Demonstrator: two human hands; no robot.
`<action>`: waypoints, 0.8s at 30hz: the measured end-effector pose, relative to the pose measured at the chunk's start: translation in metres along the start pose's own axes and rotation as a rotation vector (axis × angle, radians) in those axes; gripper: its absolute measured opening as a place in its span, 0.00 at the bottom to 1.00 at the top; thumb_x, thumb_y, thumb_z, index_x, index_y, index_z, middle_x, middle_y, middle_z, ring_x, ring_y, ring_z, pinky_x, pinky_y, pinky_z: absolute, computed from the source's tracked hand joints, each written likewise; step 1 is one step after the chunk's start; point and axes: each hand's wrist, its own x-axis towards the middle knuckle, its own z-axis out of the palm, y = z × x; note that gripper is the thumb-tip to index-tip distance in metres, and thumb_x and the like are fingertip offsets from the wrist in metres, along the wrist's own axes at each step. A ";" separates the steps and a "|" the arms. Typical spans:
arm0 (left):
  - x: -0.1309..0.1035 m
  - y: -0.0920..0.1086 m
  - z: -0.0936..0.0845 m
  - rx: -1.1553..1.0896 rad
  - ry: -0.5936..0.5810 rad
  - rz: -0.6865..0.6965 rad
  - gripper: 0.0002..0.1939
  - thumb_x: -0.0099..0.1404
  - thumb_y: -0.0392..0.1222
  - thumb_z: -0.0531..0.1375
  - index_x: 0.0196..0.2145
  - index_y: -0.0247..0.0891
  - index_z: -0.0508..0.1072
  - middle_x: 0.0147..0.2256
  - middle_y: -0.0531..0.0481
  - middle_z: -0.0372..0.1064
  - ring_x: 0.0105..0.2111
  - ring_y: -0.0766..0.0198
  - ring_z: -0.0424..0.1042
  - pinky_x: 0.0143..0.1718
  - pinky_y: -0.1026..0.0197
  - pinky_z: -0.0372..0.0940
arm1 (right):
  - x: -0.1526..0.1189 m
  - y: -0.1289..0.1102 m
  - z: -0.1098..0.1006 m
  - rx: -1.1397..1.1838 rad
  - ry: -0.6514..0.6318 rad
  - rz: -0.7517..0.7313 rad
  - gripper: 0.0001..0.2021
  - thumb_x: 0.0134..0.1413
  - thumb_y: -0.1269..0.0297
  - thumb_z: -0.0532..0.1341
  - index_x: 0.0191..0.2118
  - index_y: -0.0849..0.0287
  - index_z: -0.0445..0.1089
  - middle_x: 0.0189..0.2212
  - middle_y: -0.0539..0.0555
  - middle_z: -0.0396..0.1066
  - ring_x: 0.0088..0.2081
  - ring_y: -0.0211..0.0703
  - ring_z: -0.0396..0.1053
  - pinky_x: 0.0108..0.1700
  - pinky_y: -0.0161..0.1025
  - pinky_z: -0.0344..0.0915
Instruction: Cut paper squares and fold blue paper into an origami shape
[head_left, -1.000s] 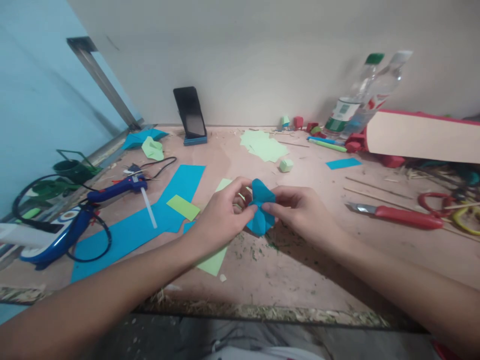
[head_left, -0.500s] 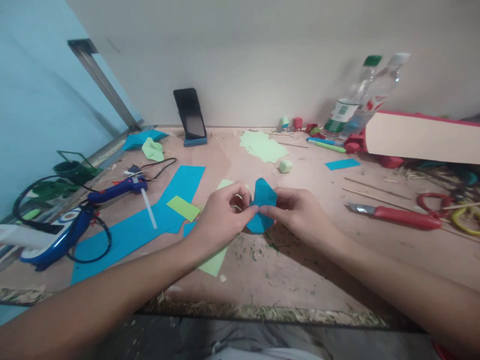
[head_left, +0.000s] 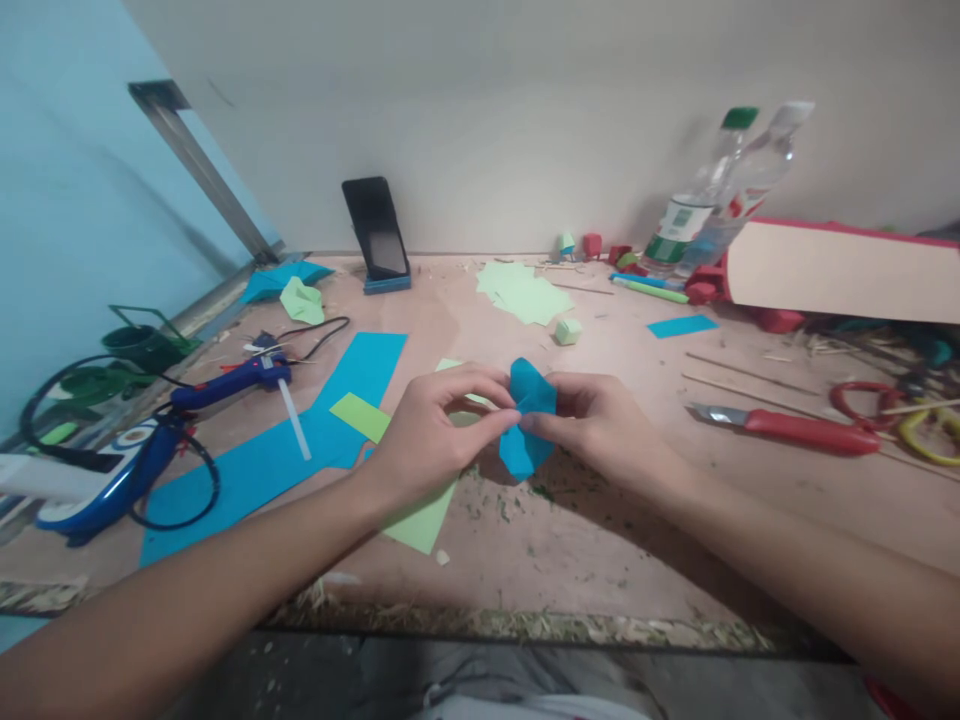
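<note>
A small blue paper piece [head_left: 529, 440] with cut, rounded edges is held upright between both hands above the middle of the table. My left hand [head_left: 442, 425] pinches its left side, thumb and fingertips at its centre. On the other side my right hand [head_left: 600, 420] grips it, thumb in front and fingers behind. Under my left hand and forearm lies a light green paper strip [head_left: 427, 525]. Left of that, a yellow-green strip [head_left: 358, 415] rests on large blue paper [head_left: 247, 490].
At the left are a blue glue gun [head_left: 232, 380] and cables. A phone [head_left: 377, 230] stands at the back. Light green cut paper [head_left: 521, 292] and a green cube [head_left: 568, 331] lie behind my hands. Bottles [head_left: 684, 225], sticks and a red-handled knife [head_left: 810, 431] are at the right.
The blue piece has turned slightly and its lower part reaches a little further down. My left fingers are more extended across its edge. The whole view has shifted slightly.
</note>
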 end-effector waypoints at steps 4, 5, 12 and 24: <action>-0.001 -0.001 0.002 0.012 0.041 0.013 0.04 0.64 0.34 0.69 0.31 0.39 0.78 0.35 0.51 0.77 0.37 0.64 0.77 0.39 0.63 0.72 | 0.000 0.002 0.001 -0.040 -0.025 -0.003 0.05 0.50 0.64 0.68 0.31 0.61 0.75 0.27 0.50 0.71 0.31 0.41 0.67 0.35 0.39 0.65; -0.001 -0.001 0.003 0.008 0.059 0.001 0.05 0.63 0.34 0.69 0.31 0.39 0.77 0.34 0.52 0.77 0.36 0.65 0.77 0.38 0.63 0.72 | 0.000 0.003 0.001 -0.052 -0.034 -0.003 0.06 0.50 0.64 0.67 0.31 0.61 0.75 0.27 0.50 0.71 0.31 0.41 0.66 0.35 0.39 0.65; -0.001 -0.005 0.003 0.019 0.081 -0.035 0.09 0.61 0.34 0.70 0.36 0.40 0.74 0.34 0.55 0.75 0.35 0.65 0.77 0.37 0.64 0.73 | -0.001 0.005 0.004 -0.135 -0.042 -0.043 0.03 0.51 0.67 0.64 0.30 0.60 0.75 0.25 0.49 0.69 0.29 0.39 0.65 0.32 0.37 0.64; 0.002 0.000 -0.002 0.005 0.066 -0.059 0.12 0.60 0.34 0.71 0.41 0.40 0.77 0.32 0.54 0.77 0.34 0.64 0.78 0.37 0.63 0.74 | -0.003 0.000 0.002 -0.216 -0.020 -0.152 0.12 0.62 0.59 0.63 0.38 0.61 0.80 0.34 0.55 0.81 0.34 0.45 0.73 0.36 0.40 0.69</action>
